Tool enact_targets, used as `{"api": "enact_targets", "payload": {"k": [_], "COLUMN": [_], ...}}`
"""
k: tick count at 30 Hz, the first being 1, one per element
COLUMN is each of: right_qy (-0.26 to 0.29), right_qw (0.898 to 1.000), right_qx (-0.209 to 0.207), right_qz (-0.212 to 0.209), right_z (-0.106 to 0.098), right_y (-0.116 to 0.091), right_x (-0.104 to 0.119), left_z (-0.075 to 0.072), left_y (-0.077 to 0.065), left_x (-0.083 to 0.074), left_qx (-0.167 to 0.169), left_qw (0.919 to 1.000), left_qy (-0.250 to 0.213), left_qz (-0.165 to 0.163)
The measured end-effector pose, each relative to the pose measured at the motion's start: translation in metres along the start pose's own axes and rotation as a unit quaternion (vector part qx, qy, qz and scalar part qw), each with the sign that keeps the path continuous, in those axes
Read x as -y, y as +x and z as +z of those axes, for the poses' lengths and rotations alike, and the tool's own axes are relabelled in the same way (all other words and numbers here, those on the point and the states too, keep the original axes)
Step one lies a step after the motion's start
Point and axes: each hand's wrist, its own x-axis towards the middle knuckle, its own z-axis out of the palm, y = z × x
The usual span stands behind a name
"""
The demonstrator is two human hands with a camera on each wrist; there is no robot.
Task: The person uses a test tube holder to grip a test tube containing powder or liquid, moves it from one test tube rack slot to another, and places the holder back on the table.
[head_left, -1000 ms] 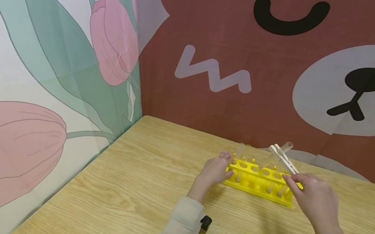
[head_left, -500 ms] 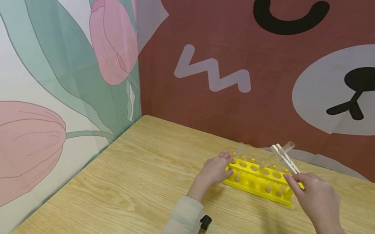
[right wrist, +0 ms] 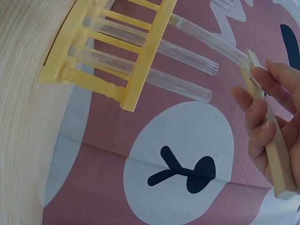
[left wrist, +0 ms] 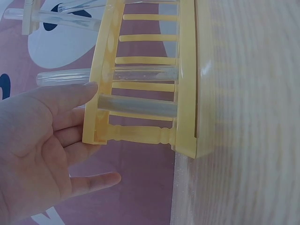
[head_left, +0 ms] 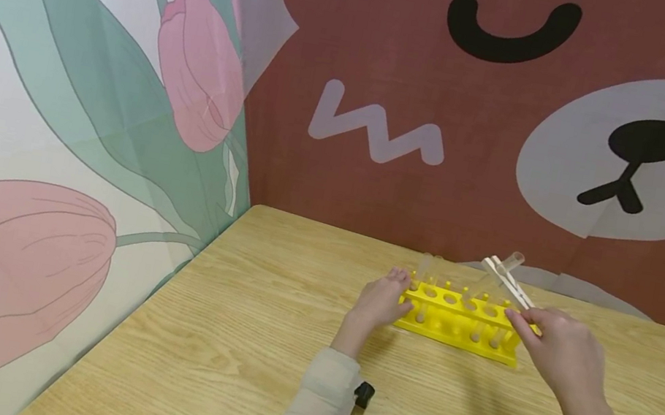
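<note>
A yellow test tube rack (head_left: 446, 337) stands on the table. My left hand (head_left: 379, 299) grips the left end of its top plate, thumb in front and fingers behind, as the left wrist view shows. In my right hand (head_left: 564, 352) is a wooden test tube clamp (right wrist: 277, 161), held over the rack's right half. The clamp's jaws pinch a clear test tube (right wrist: 213, 41) near its upper end. That tube slants over the rack, its lower end close to the top plate; whether it enters a hole I cannot tell.
Several clear tubes stand upright in the rack, including a tube (left wrist: 145, 73) near the left end and a tube (right wrist: 180, 86) at the right end. The wooden table (head_left: 203, 333) meets a printed cloth backdrop (head_left: 375, 193) behind the rack.
My right hand, the clamp and the tilted tube have shifted very slightly to the right. The left hand and the rack stay in place.
</note>
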Motion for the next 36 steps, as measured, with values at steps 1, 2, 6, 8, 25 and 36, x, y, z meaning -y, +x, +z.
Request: {"api": "enact_targets", "payload": {"k": [1, 2, 6, 8, 25, 36], "right_qy": [0.0, -0.001, -0.001, 0.0, -0.001, -0.003], "right_qw": [1.0, 1.0, 1.0, 1.0, 1.0, 1.0], "right_qx": [-0.002, -0.006, -0.01, -0.01, 0.003, 0.021], "right_qz": [-0.001, -0.002, -0.005, -0.005, 0.001, 0.006], "right_z": [0.0, 0.0, 0.0004, 0.0005, -0.0006, -0.0014], "right_y": [-0.0002, -0.0003, -0.0011, -0.0013, -0.0026, -0.003], "right_x": [-0.0002, -0.0004, -0.0014, -0.0017, -0.0024, -0.002], "left_z": [0.0, 0.0001, 0.0004, 0.0004, 0.0003, -0.0002], "left_y": [0.0, -0.0001, -0.0001, 0.0, 0.0005, 0.0003], "left_x": [-0.0001, -0.0002, -0.0002, -0.0002, 0.0, 0.0003], "left_qx": [0.0, 0.001, 0.001, 0.002, 0.005, 0.002], "left_qw": [1.0, 1.0, 1.0, 1.0, 1.0, 1.0], "left_qy": [0.0, -0.001, -0.003, -0.003, -0.001, -0.006], "left_qz": [0.0, -0.001, -0.002, -0.002, -0.005, -0.004]}}
